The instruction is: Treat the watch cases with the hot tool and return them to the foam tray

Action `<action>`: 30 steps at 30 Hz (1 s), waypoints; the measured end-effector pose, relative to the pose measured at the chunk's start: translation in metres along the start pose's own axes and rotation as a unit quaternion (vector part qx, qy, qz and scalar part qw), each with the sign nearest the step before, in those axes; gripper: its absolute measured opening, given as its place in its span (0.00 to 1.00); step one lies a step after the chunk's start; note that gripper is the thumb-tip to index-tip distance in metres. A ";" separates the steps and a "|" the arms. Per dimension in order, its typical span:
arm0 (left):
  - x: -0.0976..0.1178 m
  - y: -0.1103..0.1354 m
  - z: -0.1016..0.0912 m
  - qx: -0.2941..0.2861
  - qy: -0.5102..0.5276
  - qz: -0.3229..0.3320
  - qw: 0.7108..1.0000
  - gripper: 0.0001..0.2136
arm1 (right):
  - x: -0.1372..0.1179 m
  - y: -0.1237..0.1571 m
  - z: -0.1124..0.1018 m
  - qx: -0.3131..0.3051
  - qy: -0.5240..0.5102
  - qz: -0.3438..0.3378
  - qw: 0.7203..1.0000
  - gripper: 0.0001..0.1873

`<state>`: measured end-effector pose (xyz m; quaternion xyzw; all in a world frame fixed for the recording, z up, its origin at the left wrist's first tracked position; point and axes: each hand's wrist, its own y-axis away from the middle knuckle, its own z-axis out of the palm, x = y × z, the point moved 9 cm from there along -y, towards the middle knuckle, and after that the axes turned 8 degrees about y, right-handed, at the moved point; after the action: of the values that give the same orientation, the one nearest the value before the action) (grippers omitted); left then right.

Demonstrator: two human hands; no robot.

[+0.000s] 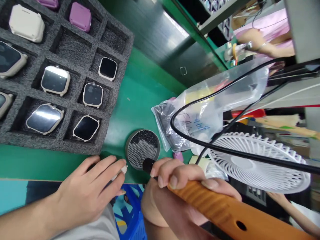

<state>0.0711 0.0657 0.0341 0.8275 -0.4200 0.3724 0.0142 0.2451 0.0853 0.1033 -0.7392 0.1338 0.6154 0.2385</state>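
My right hand point(180, 186) is wrapped around an orange ribbed tool handle point(215, 206) whose black tip point(148, 164) points at a round tin of grey mesh point(142, 148) on the green bench. My left hand point(92, 190) sits just left of that tin with its fingers pinched on a small white part point(123, 170); what the part is I cannot make out. A dark foam tray point(75, 110) at the upper left holds several smartwatch bodies, such as a beige one point(86, 128), face up in its pockets.
A white desk fan point(257, 163) stands at the right with black cables point(225, 150) looping over it. A clear plastic bag point(205, 113) lies behind the tin. A blue basket point(132, 213) is below the bench edge. Another person's arm point(265, 43) works at the far right.
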 end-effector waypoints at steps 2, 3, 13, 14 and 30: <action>0.000 0.001 0.002 -0.022 0.014 0.005 1.000 0.15 | 0.001 -0.001 -0.002 -0.011 0.001 0.004 1.000 0.22; -0.001 0.002 0.002 -0.026 0.019 0.006 0.999 0.16 | 0.001 -0.001 -0.002 -0.020 0.003 0.004 1.000 0.22; 0.000 -0.002 0.000 0.008 -0.005 0.005 1.000 0.12 | 0.001 -0.002 -0.002 -0.057 0.014 0.006 0.998 0.18; 0.000 -0.003 0.000 0.009 -0.006 0.005 1.000 0.11 | 0.000 -0.002 -0.001 -0.060 0.013 0.000 0.998 0.18; -0.001 -0.001 -0.003 0.019 0.012 0.001 1.000 0.12 | 0.006 -0.002 0.006 -0.173 0.108 0.020 0.979 0.28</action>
<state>0.0694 0.0682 0.0359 0.8225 -0.4134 0.3907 0.0033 0.2421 0.0906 0.0967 -0.8284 0.0650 0.5507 0.0783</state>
